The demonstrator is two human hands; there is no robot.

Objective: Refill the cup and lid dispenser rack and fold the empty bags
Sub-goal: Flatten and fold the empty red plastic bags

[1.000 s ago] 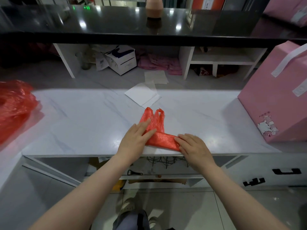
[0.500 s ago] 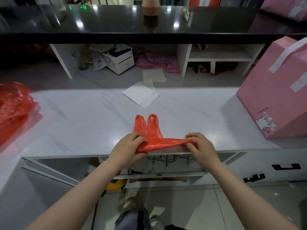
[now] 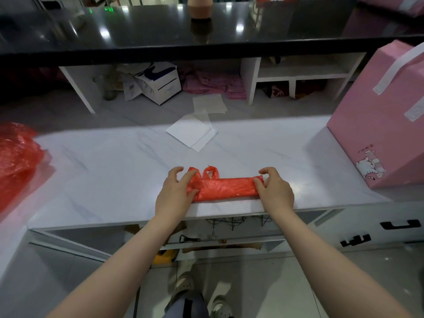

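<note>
Lying flat near the counter's (image 3: 103, 171) front edge, low centre of frame, the folded red bag (image 3: 223, 185) is pinched at either end by the left hand (image 3: 175, 191) and right hand (image 3: 274, 189). White papers (image 3: 191, 131) sit behind it, a pink box (image 3: 385, 125) stands at right, and crumpled red plastic (image 3: 16, 157) lies at far left.

White paper sheets (image 3: 191, 131) lie on the bench (image 3: 110, 161) beyond the grip. A pink box (image 3: 385, 125) stands to its right, a white carton (image 3: 160, 84) under the black counter (image 3: 160, 31) farther back.
</note>
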